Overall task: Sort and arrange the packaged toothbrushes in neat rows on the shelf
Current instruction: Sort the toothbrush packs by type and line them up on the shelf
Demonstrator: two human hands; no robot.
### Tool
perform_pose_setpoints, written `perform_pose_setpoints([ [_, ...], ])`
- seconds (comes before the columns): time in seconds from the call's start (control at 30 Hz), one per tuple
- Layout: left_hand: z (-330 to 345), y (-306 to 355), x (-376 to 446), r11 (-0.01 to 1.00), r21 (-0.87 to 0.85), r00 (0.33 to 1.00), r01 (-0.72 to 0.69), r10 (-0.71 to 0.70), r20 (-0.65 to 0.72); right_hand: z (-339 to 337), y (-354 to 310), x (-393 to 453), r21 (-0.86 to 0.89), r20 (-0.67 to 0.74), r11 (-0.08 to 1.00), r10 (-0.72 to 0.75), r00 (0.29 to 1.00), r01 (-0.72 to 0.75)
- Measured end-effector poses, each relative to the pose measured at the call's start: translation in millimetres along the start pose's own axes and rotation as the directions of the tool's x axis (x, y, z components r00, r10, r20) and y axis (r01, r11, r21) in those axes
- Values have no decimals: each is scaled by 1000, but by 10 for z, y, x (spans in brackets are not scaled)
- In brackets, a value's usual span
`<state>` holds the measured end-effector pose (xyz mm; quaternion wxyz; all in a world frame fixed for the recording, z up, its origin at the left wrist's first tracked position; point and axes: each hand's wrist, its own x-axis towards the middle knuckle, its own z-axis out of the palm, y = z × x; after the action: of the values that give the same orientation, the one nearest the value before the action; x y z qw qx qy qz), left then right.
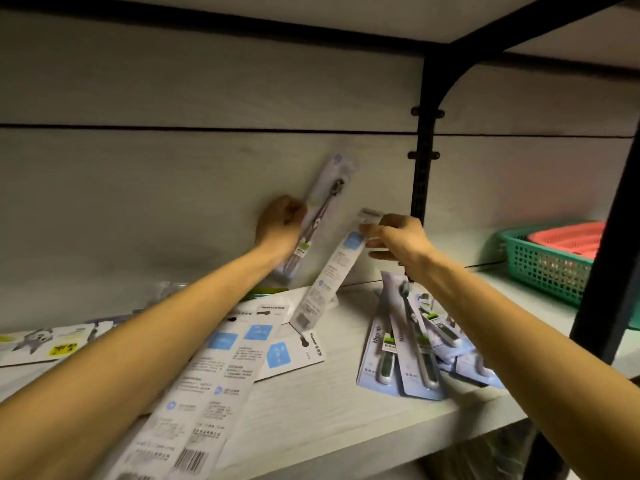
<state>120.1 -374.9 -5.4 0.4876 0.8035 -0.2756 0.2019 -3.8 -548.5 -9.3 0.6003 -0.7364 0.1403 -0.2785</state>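
A pale wood-grain shelf (311, 410) with a matching back panel fills the frame, carried by a black metal upright (424, 161) right of centre, and beyond that post, at the right edge, a green mesh basket (540, 268) sits with a red basket (571, 237) nested in it. Across the lower middle lies a loose heap of packages turned back-side up (221, 368), at least four that can be counted, overlapping at angles; at lower right a second fan of face-up toothbrush packs (405, 355) shows at least four more, the edges too tangled for a sure count. At far left one cartoon-printed card (41, 342) lies flat. Two packs are in hand. The left hand (282, 223) has its fingers curled tight around a face-up pack (322, 209) propped against the back panel at upper centre. The right hand (398, 237) pinches the top of a reversed pack (332, 271), thumb and fingers closed on its hanger tab, its foot resting on the heap. The step looks like standing packs upright along the back wall, barely begun. Next, the reversed pack likely needs turning face out and setting beside the first, parallel and touching.
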Motion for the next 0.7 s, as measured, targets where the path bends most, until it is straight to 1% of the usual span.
perform_pose_setpoints([
  [0.03, -42, 34, 17, 990, -119, 997, 71, -73, -15, 12, -36, 16, 67, 9, 998, -5, 1000, 4],
  [0.1, -130, 95, 13, 916, -353, 978, 192, -209, -10, 59, -95, 40, 176, 38, 984, -8, 999, 1],
  [0.13, -178, 111, -1, 873, -427, 965, 235, -261, -2, 98, -113, 51, 189, 46, 982, -11, 999, 2],
  [0.2, -260, 119, -33, 805, -507, 938, 307, -347, 18, 205, -130, 81, 185, 43, 983, 5, 999, -13],
  [0.3, -341, 92, -105, 733, -576, 912, 361, -406, 55, 424, -151, 69, 218, 50, 974, 50, 998, -60],
  [0.37, -373, 59, -150, 706, -598, 905, 378, -419, 78, 568, -168, 30, 244, 106, 968, 35, 994, -60],
  [0.47, -419, 7, -193, 724, -579, 902, 376, -430, 48, 739, -113, -14, 291, 194, 957, -54, 979, -5],
  [0.53, -453, -17, -202, 725, -574, 895, 381, -444, 34, 807, -117, -45, 314, 189, 949, -70, 979, 8],
  [0.6, -483, -36, -218, 728, -572, 893, 378, -449, 20, 825, -168, -61, 284, 176, 959, -77, 981, 24],
  [0.7, -509, -33, -258, 772, -531, 907, 350, -422, -16, 752, -259, -27, 279, 207, 959, -116, 972, 55],
])
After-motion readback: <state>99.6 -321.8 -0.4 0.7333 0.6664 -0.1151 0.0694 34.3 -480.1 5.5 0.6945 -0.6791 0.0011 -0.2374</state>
